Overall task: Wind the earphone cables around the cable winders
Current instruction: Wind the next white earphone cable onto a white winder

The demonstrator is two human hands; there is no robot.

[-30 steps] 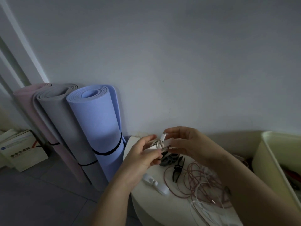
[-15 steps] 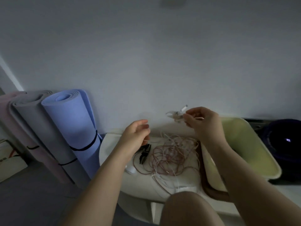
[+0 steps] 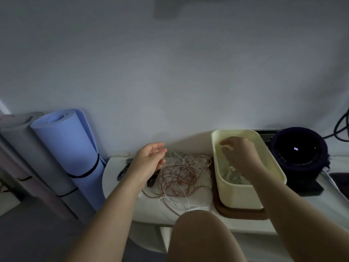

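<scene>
A: What are the left fingers (image 3: 160, 148) doing?

B: They are loosely spread and a little curved, with nothing in them. The left hand (image 3: 149, 159) hovers palm-up, left of the cream bin (image 3: 241, 195).

A: And the right fingers (image 3: 225, 143)?

B: They are blurred. Something pale shows at the tips, but I cannot tell if they pinch it. The right hand (image 3: 238, 156) hangs over the bin's open top.

A: Where are the earphone cables (image 3: 181, 173)?

B: They lie in a loose pink and white tangle just left of the bin, on the white table (image 3: 149, 208). The left hand is above the tangle's far edge from the bin.

A: And the winders?

B: Dark cable winders (image 3: 122, 172) lie further left of the bin, past the tangle. There are pale bundles (image 3: 231, 173) inside the bin, too blurred to make out.

A: Anything else?

B: A brown tray (image 3: 241, 214) sits under the bin and a dark round device (image 3: 298, 154) stands to its right.
</scene>
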